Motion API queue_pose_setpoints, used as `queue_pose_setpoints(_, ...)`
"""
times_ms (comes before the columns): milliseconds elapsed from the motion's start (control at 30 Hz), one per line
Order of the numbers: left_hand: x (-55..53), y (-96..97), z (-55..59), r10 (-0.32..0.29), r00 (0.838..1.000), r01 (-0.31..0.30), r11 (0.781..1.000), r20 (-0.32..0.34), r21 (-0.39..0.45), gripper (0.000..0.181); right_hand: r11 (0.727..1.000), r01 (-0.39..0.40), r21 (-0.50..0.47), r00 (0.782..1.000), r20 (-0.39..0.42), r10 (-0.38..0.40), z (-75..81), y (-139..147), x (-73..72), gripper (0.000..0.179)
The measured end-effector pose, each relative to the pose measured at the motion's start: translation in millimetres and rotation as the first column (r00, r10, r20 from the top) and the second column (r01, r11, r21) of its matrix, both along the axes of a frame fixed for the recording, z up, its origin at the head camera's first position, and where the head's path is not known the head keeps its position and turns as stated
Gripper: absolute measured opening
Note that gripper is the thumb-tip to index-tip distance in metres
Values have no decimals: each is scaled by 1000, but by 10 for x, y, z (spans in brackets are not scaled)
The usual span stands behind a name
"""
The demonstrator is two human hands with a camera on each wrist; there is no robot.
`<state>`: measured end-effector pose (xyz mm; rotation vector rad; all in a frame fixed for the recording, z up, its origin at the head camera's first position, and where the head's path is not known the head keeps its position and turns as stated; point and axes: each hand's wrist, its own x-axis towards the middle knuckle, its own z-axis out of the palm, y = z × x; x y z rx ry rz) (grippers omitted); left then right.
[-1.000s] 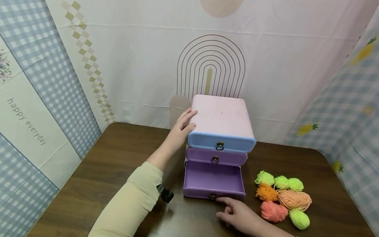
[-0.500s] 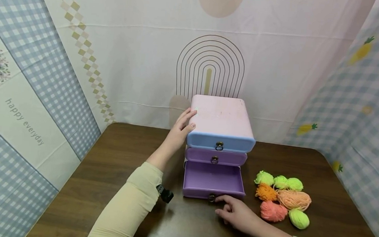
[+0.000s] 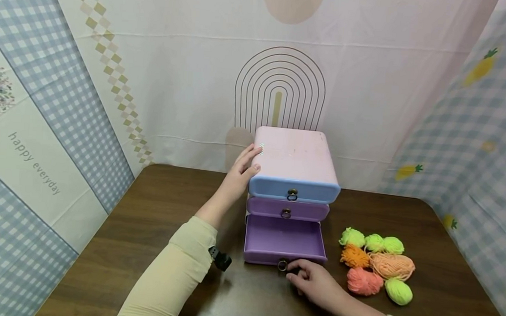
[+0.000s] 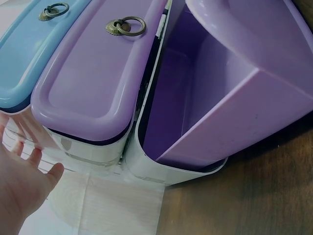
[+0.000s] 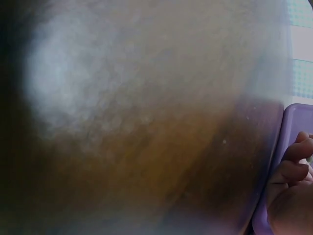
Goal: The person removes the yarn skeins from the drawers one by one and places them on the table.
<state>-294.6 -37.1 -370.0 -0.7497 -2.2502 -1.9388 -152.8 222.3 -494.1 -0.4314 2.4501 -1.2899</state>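
A small three-drawer cabinet [image 3: 295,153] with a pink top stands at the back of the table. Its blue top drawer [image 3: 273,189] and purple middle drawer [image 3: 267,208] are closed. The purple bottom drawer [image 3: 284,236] is pulled out, with nothing visible inside. My left hand [image 3: 240,172] rests against the cabinet's upper left side, fingers spread, also seen in the left wrist view. My right hand [image 3: 316,282] is beside the bottom drawer's ring handle [image 3: 282,265], its fingers loosely bent, the index fingertip close to the ring. Whether it touches the ring is unclear.
Several yarn balls lie on the table [image 3: 155,229] right of the drawers: yellow-green yarn [image 3: 399,291], orange yarn [image 3: 354,255], peach yarn [image 3: 392,266] and coral yarn [image 3: 365,282]. Patterned cloths hang behind and on both sides. Blur fills most of the right wrist view.
My right index finger has bent and drawn in slightly from the bottom drawer's handle, whose ring now hangs lower in plain view. My left hand and the drawers have kept their places.
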Motion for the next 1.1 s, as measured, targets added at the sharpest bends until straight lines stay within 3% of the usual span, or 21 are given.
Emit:
queue_pose_setpoints(533, 1, 3, -9, 4, 1000, -4, 1000, -9, -15, 50, 994, 65, -91, 997, 37, -62, -8, -63, 38, 24)
queue_pose_setpoints(1100, 8, -3, 6, 10, 1000, -10, 1000, -10, -12, 52, 990, 114, -81, 991, 82, -107, 17, -112, 12, 33)
